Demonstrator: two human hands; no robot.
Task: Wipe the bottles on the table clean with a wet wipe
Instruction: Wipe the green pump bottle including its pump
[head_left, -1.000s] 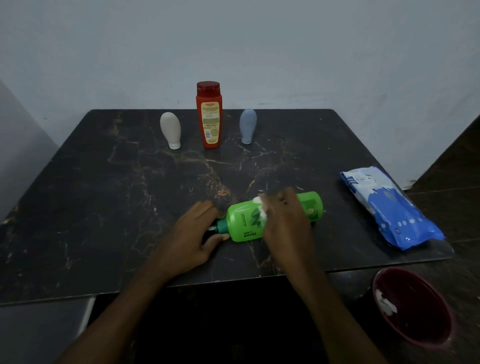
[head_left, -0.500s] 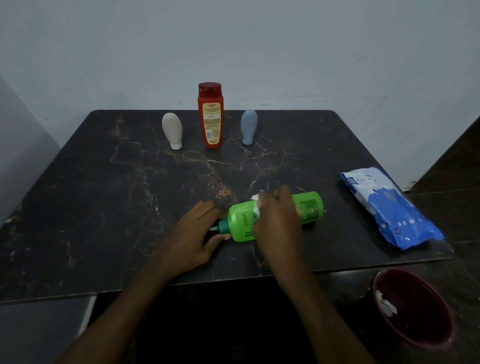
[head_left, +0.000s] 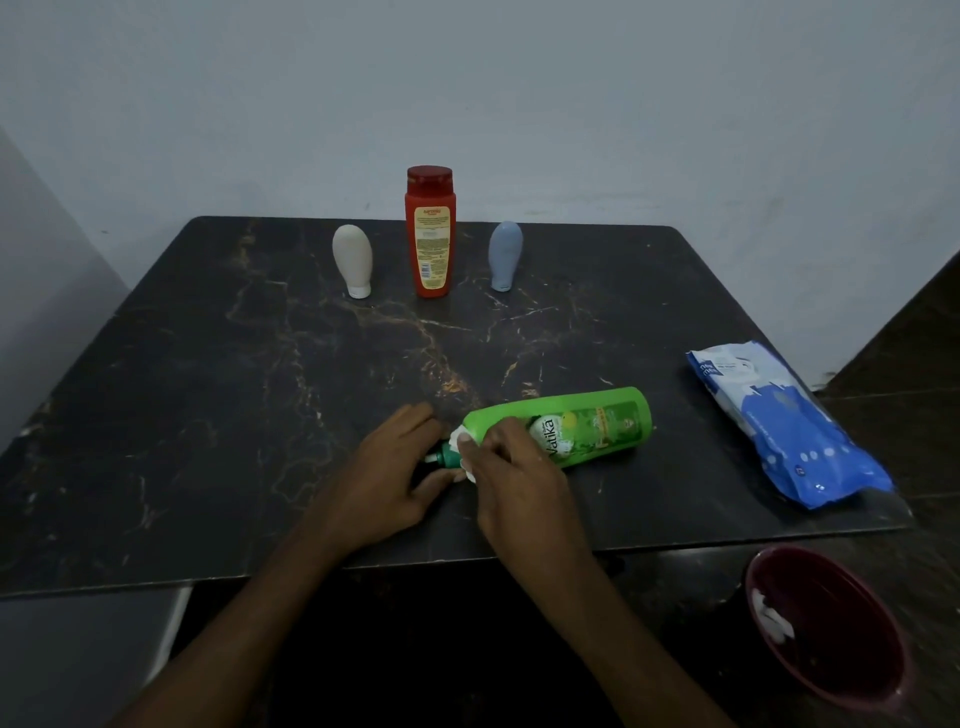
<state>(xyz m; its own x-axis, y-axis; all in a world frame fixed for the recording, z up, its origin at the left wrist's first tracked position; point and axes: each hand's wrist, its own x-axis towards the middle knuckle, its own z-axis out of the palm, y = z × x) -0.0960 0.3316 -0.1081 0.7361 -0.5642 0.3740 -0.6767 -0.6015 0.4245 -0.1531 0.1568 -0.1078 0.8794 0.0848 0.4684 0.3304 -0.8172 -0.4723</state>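
Note:
A green bottle (head_left: 587, 423) lies on its side near the front of the dark marble table (head_left: 208, 415), its dark green neck pointing left. My left hand (head_left: 387, 478) holds the neck end with thumb and fingers curled around it. My right hand (head_left: 514, 467) grips a white wet wipe (head_left: 460, 436) and presses it on the bottle's shoulder by the neck. Three more bottles stand at the back: a cream one (head_left: 353, 262), a tall red one (head_left: 429, 234) and a grey-blue one (head_left: 505, 255).
A blue and white pack of wet wipes (head_left: 789, 426) lies at the table's right edge. A dark red bin (head_left: 831, 629) with a used white wipe inside stands on the floor at the lower right. A wall runs close behind the table.
My right hand has slid the wipe leftward along the green bottle from its middle to the shoulder near the neck, uncovering the label. The bottle seems turned; my left hand stays at the neck.

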